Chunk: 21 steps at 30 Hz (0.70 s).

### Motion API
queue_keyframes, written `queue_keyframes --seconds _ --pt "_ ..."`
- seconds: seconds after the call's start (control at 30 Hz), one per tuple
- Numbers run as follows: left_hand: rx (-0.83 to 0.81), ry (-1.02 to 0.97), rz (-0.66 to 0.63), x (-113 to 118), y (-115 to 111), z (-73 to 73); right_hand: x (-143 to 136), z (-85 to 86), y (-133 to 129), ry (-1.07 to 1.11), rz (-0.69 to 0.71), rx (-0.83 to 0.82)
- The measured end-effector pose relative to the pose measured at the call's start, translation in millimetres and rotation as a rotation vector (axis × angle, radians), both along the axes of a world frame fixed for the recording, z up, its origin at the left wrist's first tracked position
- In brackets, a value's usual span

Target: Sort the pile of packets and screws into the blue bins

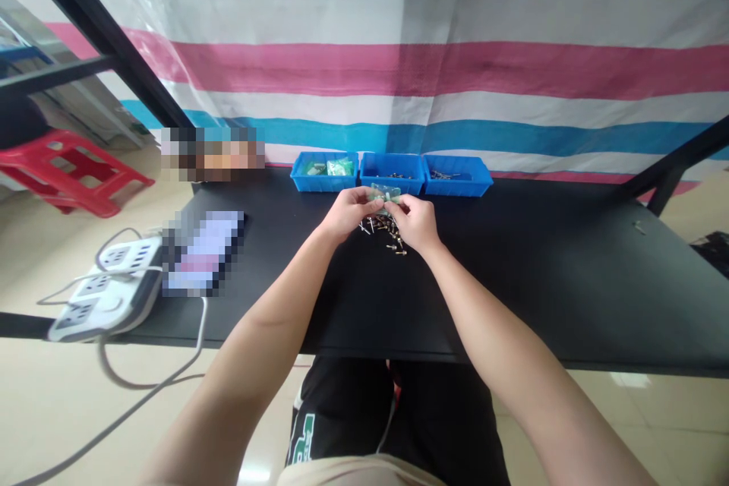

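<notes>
Both hands meet over the middle of the black table, pinching a small clear greenish plastic bag (386, 192) between them. My left hand (348, 211) grips its left side with thumb and fingers. On the other side, my right hand (417, 222) has its thumb and fingers closed on the bag. Just beneath the hands lies a loose pile of small metal pins (386, 226), some silver and some brass-dark, partly hidden by the fingers. Behind the hands stand three blue bins: the left bin (324, 186) has greenish plastic bags, while the middle bin (392, 159) and right bin (459, 188) contain small metal pieces.
A white power strip (108, 288) with grey cables and a blurred phone-like device (206, 252) sit at the table's left end. One small piece (639, 228) lies far right. Black frame posts and a striped sheet (342, 64) bound the back. A red stool (74, 167) stands left.
</notes>
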<state>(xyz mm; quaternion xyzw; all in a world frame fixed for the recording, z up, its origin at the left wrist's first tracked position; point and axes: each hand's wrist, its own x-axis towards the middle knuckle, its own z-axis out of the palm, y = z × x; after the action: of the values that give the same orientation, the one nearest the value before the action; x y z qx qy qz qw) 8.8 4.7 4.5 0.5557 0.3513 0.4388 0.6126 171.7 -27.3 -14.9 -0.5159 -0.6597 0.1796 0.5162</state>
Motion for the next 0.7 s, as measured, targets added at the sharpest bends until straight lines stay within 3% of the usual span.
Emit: queue_keyframes --seconds 0.2,0.37,0.57,0.7 --pt "0.054 0.025 0.049 0 4 -3.0 0 0.3 -3 0.056 0.066 -0.031" --pt "0.127 0.047 0.184 -2 5 0.5 1 -2.0 -3 0.017 0.060 -0.023" --pt "0.209 0.170 0.592 -6 9 0.6 2 -4.6 -1 -0.065 0.050 -0.005" --pt "0.277 0.353 0.812 -23 17 4.8 2 -5.6 0 -0.086 0.045 0.004"
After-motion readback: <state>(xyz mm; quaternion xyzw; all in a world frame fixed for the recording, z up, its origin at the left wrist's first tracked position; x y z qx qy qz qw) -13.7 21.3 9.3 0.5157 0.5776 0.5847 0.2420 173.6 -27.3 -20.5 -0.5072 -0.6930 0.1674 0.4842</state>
